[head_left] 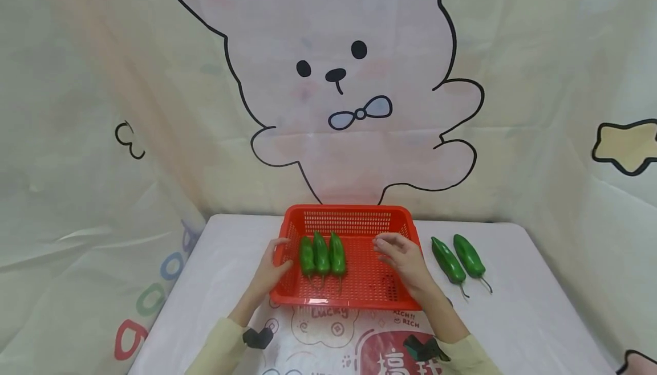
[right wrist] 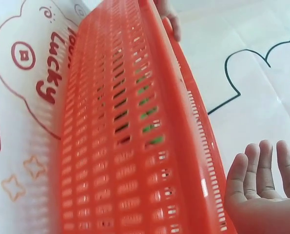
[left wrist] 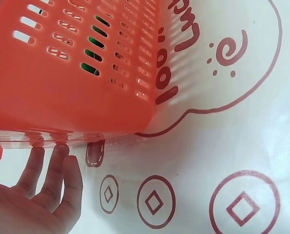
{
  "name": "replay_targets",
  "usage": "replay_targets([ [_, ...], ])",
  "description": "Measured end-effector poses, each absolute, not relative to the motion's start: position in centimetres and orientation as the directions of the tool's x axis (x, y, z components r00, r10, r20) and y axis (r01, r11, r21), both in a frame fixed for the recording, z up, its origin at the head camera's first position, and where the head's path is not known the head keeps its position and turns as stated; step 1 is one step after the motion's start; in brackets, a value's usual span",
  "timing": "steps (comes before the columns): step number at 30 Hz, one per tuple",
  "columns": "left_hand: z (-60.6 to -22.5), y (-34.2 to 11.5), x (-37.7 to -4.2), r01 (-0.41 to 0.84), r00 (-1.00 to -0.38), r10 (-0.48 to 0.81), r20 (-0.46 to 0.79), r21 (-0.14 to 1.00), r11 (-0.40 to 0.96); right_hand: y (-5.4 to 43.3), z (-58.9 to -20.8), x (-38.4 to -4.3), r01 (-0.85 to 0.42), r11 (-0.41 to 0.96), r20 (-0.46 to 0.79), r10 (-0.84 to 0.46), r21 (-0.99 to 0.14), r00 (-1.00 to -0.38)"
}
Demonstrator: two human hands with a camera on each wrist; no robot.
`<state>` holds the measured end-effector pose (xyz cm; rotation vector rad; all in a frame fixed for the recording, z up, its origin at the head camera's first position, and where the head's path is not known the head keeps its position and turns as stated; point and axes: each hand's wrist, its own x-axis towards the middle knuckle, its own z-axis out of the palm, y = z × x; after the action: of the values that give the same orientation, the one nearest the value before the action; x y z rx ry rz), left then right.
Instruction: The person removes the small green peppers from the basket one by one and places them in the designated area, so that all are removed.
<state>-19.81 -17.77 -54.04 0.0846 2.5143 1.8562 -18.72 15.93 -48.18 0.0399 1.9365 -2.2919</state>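
A red plastic basket [head_left: 359, 298] with slotted walls stands on the table. Three green chili peppers [head_left: 321, 254] lie side by side in its left half. My left hand [head_left: 272, 267] holds the basket's left rim, thumb over the inner side; in the left wrist view its fingertips [left wrist: 60, 151] touch the outer wall. Over the basket's right part hovers my right hand [head_left: 408, 264], fingers loosely bent and nothing held; the right wrist view shows its fingers [right wrist: 265, 168] apart from each other beside the rim.
Two more green peppers, a nearer one [head_left: 449, 260] and one farther right [head_left: 469, 255], lie on the white table [head_left: 518, 306] right of the basket. A printed mat pattern shows in front. A cloth backdrop [head_left: 349, 153] with a cartoon animal hangs behind the table.
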Motion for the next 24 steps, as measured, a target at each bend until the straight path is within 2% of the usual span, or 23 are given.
replay_targets([
  [10,-50.3,-16.9,-18.0,0.044,-0.998,0.059,0.029,0.959,0.280,14.2,-46.3,-20.1,0.092,-0.104,-0.076,-0.143,-0.990,-0.987],
  [17,-50.4,-17.0,-17.9,0.041,-0.998,0.048,0.028,0.959,0.279,12.6,-44.1,-22.1,0.050,-0.131,-0.024,-0.187,-0.990,-0.982],
  [24,-50.9,-17.0,-18.4,0.033,-0.998,0.053,0.020,0.965,0.259,11.8,-43.2,-23.6,0.009,-0.101,0.014,-0.218,-0.995,-0.976],
])
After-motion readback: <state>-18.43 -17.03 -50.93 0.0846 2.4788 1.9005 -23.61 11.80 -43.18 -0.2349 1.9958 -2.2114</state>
